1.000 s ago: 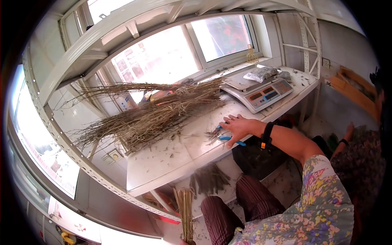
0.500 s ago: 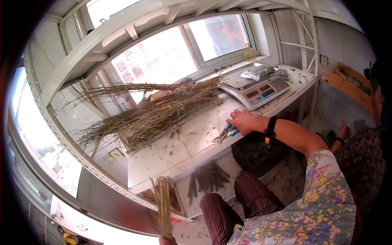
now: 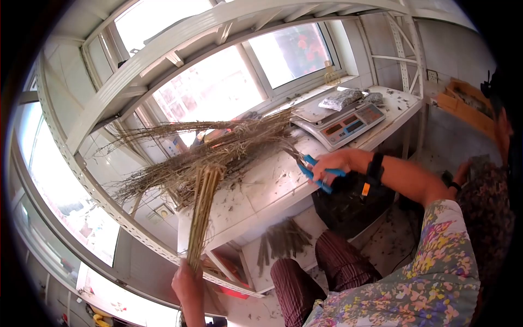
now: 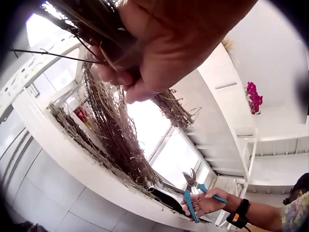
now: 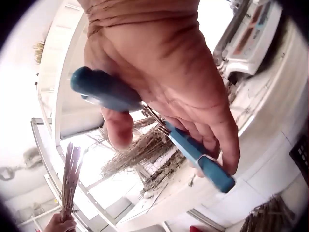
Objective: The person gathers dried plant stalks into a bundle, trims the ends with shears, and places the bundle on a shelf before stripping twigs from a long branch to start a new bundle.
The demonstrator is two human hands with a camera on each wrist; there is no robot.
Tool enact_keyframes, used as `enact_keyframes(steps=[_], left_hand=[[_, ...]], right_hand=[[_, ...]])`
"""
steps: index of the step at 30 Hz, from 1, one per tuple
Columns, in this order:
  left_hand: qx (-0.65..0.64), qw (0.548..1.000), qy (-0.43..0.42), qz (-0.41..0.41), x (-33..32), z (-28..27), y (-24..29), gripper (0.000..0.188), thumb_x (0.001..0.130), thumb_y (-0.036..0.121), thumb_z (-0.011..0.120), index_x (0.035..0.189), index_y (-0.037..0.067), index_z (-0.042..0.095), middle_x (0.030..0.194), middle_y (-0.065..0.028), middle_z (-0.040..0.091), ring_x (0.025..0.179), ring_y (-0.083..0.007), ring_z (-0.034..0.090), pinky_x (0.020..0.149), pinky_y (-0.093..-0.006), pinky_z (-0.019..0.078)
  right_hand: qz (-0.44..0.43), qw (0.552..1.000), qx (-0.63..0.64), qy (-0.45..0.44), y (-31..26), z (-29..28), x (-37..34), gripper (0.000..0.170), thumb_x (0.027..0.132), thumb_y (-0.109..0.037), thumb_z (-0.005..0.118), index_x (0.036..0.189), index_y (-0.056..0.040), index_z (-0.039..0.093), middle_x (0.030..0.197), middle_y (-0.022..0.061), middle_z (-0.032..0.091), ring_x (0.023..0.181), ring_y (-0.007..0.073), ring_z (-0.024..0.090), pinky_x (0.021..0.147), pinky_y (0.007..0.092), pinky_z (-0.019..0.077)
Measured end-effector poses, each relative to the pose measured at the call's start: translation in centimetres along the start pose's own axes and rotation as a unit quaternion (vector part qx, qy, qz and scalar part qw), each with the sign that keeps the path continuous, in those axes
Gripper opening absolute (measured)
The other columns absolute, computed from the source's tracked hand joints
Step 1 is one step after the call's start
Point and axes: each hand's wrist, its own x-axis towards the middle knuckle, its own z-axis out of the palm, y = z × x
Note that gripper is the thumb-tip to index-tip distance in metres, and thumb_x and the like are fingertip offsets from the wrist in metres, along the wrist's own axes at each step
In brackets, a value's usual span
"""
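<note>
My left hand grips a bundle of dry stems, held upright in front of the table's left end. In the left wrist view the fingers of that hand wrap round the stems. My right hand holds blue-handled pruning shears above the table's front edge. In the right wrist view the shears' handles are spread apart, one by the thumb and the other against the fingers of the right hand. A large pile of dry branches lies across the table.
A scale with a filled plastic bag stands on the table. Cut stems lie below, beside a black container. A shelf frame arches overhead. Another person is at the right.
My left hand has risen into view, lifting the stem bundle beside the table's edge. My right hand has picked the shears up off the table.
</note>
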Motion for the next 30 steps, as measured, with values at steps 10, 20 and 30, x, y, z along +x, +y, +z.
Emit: enact_keyframes(steps=[10,20,30], left_hand=[[-0.025,0.990,-0.016,0.138,5.7,6.5,4.8,0.018,0.079,0.018,0.059,0.084,0.005,0.048,0.070,-0.0189,0.060,0.071,-0.0395,0.059,0.062,-0.0486,0.0455],[-0.001,0.991,-0.007,0.131,9.5,9.9,11.1,0.010,0.081,0.010,0.047,0.077,0.003,0.053,0.071,-0.0197,0.062,0.067,-0.0362,0.062,0.061,-0.0458,0.0483],[0.008,0.992,0.004,0.129,9.6,12.1,12.9,0.010,0.084,0.011,0.047,0.081,0.004,0.053,0.074,-0.0172,0.063,0.067,-0.0344,0.064,0.059,-0.0427,0.0512]], right_hand=[[0.041,0.991,0.019,-0.125,4.0,6.5,-0.1,0.054,0.077,-0.022,0.062,0.125,-0.0065,0.041,0.118,0.0071,0.053,0.110,0.0192,0.051,0.084,0.0361,0.0412],[0.002,0.989,-0.091,-0.118,2.0,10.7,4.1,0.026,0.071,-0.025,0.067,0.081,-0.0038,0.057,0.077,0.0059,0.057,0.068,0.0169,0.052,0.057,0.0313,0.0413],[0.089,0.984,-0.134,-0.073,1.2,11.5,6.8,0.024,0.072,-0.019,0.065,0.086,-0.0056,0.051,0.079,0.0048,0.052,0.073,0.0157,0.049,0.062,0.0311,0.0418]])
